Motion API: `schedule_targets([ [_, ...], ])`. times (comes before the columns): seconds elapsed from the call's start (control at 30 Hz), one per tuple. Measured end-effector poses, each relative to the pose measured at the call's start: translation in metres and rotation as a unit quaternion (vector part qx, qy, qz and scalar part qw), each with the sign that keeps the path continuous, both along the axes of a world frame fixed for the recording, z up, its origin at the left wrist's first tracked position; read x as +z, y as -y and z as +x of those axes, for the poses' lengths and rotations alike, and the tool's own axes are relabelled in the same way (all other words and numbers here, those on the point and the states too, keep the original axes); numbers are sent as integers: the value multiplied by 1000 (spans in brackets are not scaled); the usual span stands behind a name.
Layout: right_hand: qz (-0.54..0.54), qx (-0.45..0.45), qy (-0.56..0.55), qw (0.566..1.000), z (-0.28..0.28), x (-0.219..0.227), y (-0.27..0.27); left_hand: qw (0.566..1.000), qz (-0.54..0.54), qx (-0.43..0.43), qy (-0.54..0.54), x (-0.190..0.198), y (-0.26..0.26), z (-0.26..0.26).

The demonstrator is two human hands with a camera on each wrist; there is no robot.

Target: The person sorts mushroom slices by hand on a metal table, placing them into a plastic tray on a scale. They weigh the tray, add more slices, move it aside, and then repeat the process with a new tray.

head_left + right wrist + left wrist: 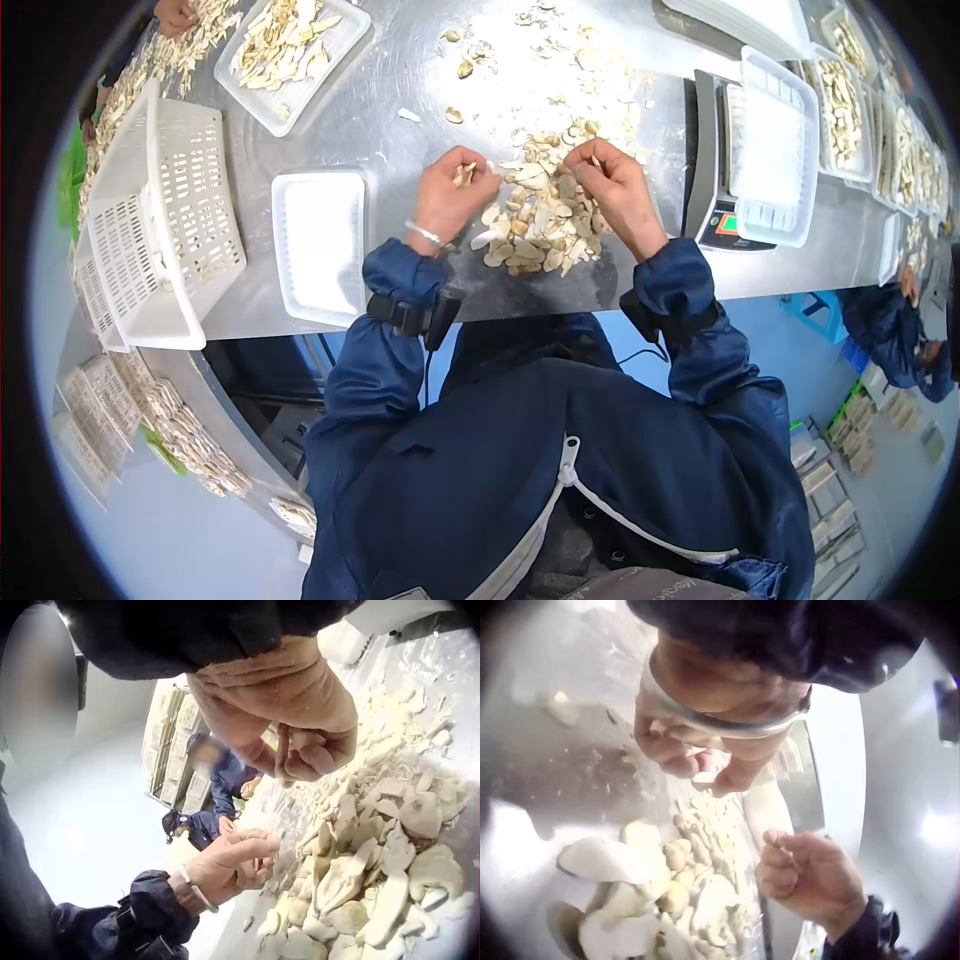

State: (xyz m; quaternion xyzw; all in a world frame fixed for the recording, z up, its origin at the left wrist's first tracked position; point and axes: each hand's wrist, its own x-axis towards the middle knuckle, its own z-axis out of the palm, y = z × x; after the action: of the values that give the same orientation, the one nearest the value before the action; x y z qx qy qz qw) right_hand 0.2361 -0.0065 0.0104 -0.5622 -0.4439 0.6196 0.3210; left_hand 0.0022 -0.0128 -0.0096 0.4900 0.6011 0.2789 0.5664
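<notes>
A heap of pale, brown-edged mushroom slices [535,235] lies on the metal table in front of the person. At its left edge the left hand [450,200], with a light bracelet at the wrist, holds a few slices in curled fingers. A small white mushroom slice [703,778] shows between its thumb and fingertips in the left wrist view. Over the heap's right side is the right hand [618,190], thumb against curled fingers. It pinches what looks like a small mushroom slice, mostly hidden by the fingers in the right wrist view.
An empty white tray [320,245] and a perforated white basket [165,220] stand to the left, with a slice-filled tray [285,55] behind. On the right, a scale [710,190] bears a clear tray [780,150]. Other people [225,780] work farther off.
</notes>
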Motion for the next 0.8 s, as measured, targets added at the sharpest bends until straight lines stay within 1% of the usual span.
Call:
schedule_targets([
  [0.03, 37, 15, 12, 999, -3, 9, 1, 986, -49, 0, 161, -4, 7, -7],
  [0.07, 74, 31, 24, 996, -11, 26, 3, 943, -96, 1, 318, -10, 15, -13],
  [0.1, 113, 48, 36, 992, -21, 39, 8, 874, -138, 2, 466, -15, 24, -18],
  [0.13, 161, 93, 62, 981, -37, 47, 16, 871, -171, 48, 459, 3, 34, -7],
  [0.17, 209, 136, 88, 965, -51, 54, 22, 854, -223, 133, 451, 19, 37, 4],
  [0.2, 286, 205, 123, 928, -59, 61, 24, 827, -273, 218, 440, 33, 39, 13],
  [0.23, 317, 195, 113, 921, -63, 65, 22, 791, -320, 300, 426, 40, 43, 19],
  [0.3, 378, 174, 93, 905, -70, 67, 20, 810, -242, 243, 476, 27, 54, 7],
  [0.33, 368, 119, 161, 908, -64, 55, 17, 776, -231, 180, 558, 3, 59, -18],
  [0.37, 376, 134, 223, 889, -53, 45, 8, 733, -218, 115, 634, -9, 63, -40],
  [0.4, 383, 148, 286, 866, -41, 35, -4, 777, -216, 181, 562, 12, 65, -55],
  [0.43, 388, 160, 348, 838, -34, 27, -12, 817, -152, 208, 516, 24, 67, -72],
  [0.47, 401, 178, 345, 830, -35, 16, -15, 854, -76, 178, 482, 33, 67, -96],
  [0.5, 412, 196, 342, 821, -35, 4, -15, 904, -29, 209, 372, 45, 67, -117],
  [0.53, 423, 215, 337, 813, -36, -3, -15, 941, 12, 223, 254, 49, 68, -136],
  [0.57, 414, 233, 353, 806, -37, -5, -15, 967, 40, 225, 108, 44, 69, -154],
  [0.6, 405, 250, 369, 799, -38, -7, -15, 977, 54, 204, -9, 41, 71, -166],
  [0.63, 396, 265, 384, 791, -40, -9, -15, 973, 69, 179, -126, 42, 69, -172],
  [0.73, 402, 252, 389, 790, -41, -12, -14, 924, 200, 181, -271, 35, 68, -153],
  [0.77, 407, 246, 386, 790, -39, -13, -14, 936, 189, 185, -233, 35, 68, -141],
  [0.8, 404, 230, 358, 810, -36, -16, -16, 946, 179, 189, -194, 36, 66, -124],
])
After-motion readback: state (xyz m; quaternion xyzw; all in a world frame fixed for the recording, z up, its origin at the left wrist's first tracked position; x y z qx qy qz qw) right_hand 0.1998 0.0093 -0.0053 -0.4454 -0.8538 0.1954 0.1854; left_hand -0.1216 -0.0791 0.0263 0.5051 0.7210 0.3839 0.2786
